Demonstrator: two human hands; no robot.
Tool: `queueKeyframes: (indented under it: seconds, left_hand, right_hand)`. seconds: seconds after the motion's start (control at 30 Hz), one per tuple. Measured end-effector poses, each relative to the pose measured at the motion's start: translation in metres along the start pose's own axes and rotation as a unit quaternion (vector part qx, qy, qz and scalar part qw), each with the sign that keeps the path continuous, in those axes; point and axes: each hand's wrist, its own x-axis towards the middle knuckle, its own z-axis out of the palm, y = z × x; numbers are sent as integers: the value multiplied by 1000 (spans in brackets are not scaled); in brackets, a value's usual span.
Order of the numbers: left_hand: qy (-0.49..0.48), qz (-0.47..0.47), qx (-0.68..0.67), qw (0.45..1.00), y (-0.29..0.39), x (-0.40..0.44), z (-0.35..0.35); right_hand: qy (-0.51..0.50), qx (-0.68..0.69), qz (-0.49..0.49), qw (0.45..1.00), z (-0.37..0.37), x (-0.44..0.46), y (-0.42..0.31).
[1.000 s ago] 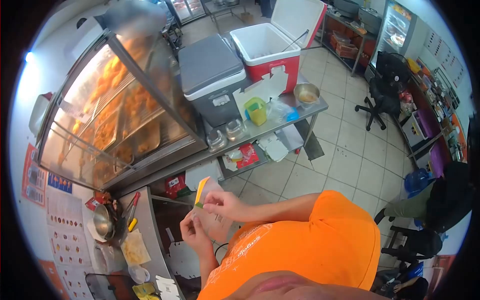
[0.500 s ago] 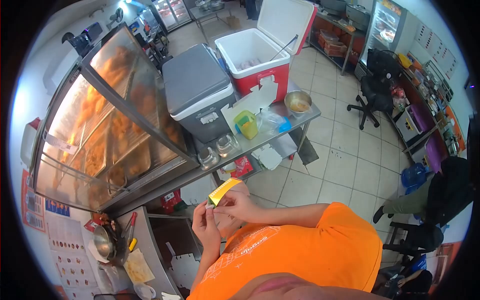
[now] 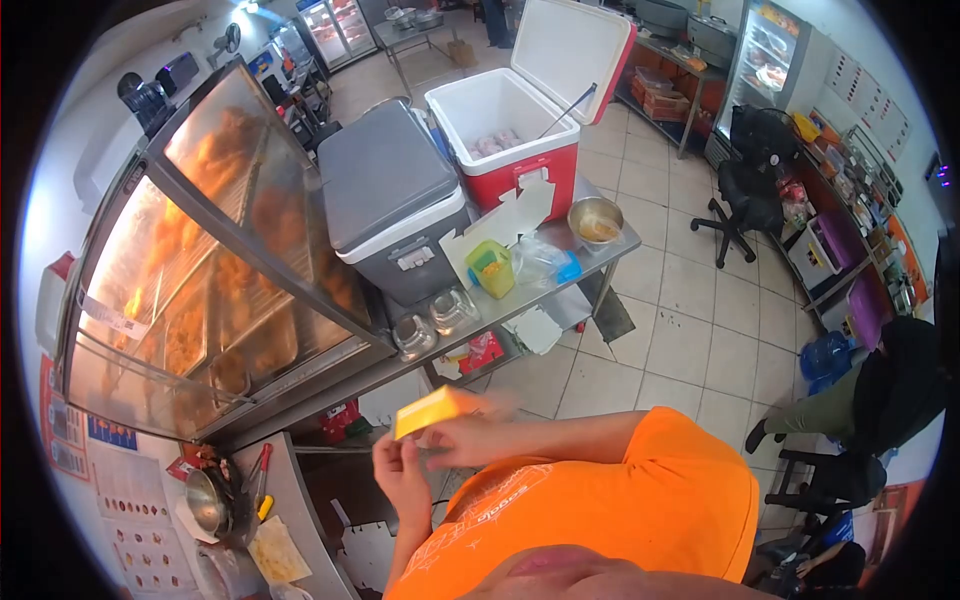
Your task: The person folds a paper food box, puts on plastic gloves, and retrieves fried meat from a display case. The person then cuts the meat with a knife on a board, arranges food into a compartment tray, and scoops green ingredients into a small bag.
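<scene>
A small yellow cardboard box (image 3: 430,410), partly smeared by motion, is held in front of my chest. My right hand (image 3: 460,440) is closed around its lower side, and its fingers are blurred. My left hand (image 3: 402,475) is bent upward with thumb and fingers pinched at the box's near left corner. The exact contact of those fingertips is hard to make out. Beyond the hands stands a steel table (image 3: 480,328), holding a green pitcher (image 3: 490,268), glass jars (image 3: 453,311), a clear plastic bag (image 3: 537,262) and a metal bowl (image 3: 596,220).
A lit glass display case (image 3: 215,270) of fried food stands left. A grey cooler (image 3: 390,180) and an open red cooler (image 3: 510,185) sit on the table. Tongs (image 3: 262,478) and a pan (image 3: 208,502) lie lower left. A person in dark clothes (image 3: 905,385) is at right.
The yellow box has swung left and lower, turning flatter. My right hand has moved with it and blurred. My left hand has shifted slightly left and down.
</scene>
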Motion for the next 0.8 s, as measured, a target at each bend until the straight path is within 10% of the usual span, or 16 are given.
queueKeyframes:
  seconds: [0.07, 0.27, 0.33, 0.5, 0.8]
  left_hand:
    - [36, 5, -16, 999, -9, 9, -4]
    - [126, 44, 5, 991, -18, 28, -35]
    - [102, 48, 0, 994, -27, 30, -41]
    - [203, 177, 251, 930, -21, 36, -41]
    - [237, 175, 159, 942, -55, 40, -23]
  right_hand:
    - [-100, -129, -30, 986, -7, -6, -5]
    - [-48, 273, 7, 961, -2, -19, 27]
    - [-57, 481, 83, 871, -17, -21, 31]
    - [-41, 512, 178, 839, -38, -10, 24]
    - [2, 480, 180, 859, -26, 9, 14]
